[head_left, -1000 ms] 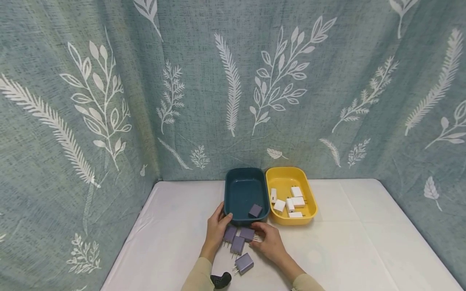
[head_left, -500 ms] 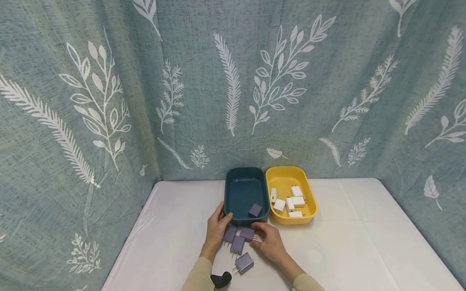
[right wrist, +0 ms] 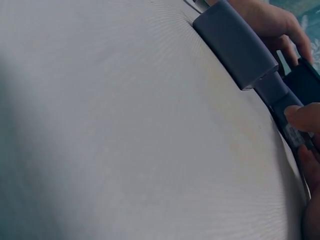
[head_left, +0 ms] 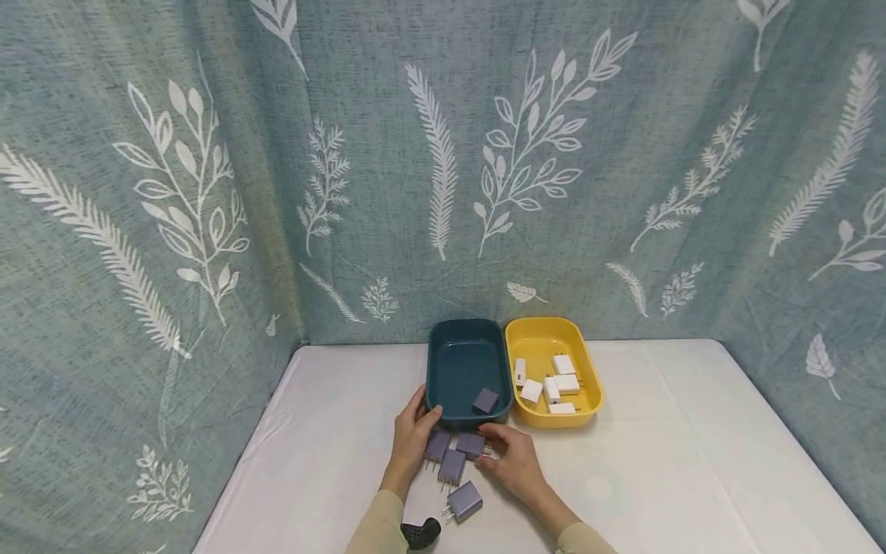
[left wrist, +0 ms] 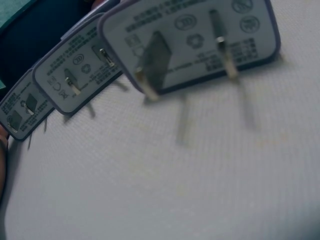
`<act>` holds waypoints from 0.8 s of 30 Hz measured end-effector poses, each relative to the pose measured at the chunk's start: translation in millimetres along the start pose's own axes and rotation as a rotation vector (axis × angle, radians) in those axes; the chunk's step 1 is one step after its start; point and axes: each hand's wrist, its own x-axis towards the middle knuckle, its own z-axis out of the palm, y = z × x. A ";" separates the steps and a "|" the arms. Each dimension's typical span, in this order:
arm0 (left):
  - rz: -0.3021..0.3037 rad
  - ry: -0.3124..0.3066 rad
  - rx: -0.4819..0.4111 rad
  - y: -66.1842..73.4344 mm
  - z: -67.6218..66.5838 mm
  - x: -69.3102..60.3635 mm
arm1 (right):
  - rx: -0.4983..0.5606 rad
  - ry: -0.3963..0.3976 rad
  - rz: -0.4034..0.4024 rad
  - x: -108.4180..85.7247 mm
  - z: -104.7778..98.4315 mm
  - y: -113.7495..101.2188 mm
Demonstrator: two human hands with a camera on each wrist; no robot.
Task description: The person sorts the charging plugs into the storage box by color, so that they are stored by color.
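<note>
My left hand [head_left: 410, 432] holds the near left corner of a dark blue plastic tray [head_left: 462, 332], thumb by the rim and fingers along its outer side. My right hand [head_left: 514, 463] pinches a purple-grey plug-in charger [head_left: 470, 445] lying just in front of that tray; in the right wrist view, its thumb and a finger [right wrist: 302, 117] are on the charger. Two more such chargers, one at the left [head_left: 438, 445] and one in the middle [head_left: 452, 466], lie close by. Nearer the front lies another charger [head_left: 464, 502], prongs to the left. One dark charger [head_left: 485, 400] sits inside the blue tray.
Touching the blue tray on its right is a yellow tray [head_left: 591, 400] with several white chargers [head_left: 566, 384] in it. A black curved object [head_left: 421, 532] shows beside the left sleeve. White cloth [head_left: 664, 462] covers the table; a patterned green curtain [head_left: 388, 192] stands behind.
</note>
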 end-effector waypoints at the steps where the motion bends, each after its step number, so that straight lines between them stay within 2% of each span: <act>1: -0.003 0.001 -0.001 -0.6 0.0 0.2 | 0.013 0.001 0.012 0.1 -0.4 -0.6; 8: -0.018 0.002 0.015 -1.5 0.3 0.9 | 0.075 0.003 0.079 1.6 -3.2 -4.9; 15: -0.030 0.006 -0.007 -0.6 0.7 0.6 | 0.111 0.006 0.074 1.0 -4.2 -7.3; 24: -0.006 -0.019 -0.028 0.8 -1.4 0.8 | 0.129 0.011 0.079 0.3 -6.0 -14.3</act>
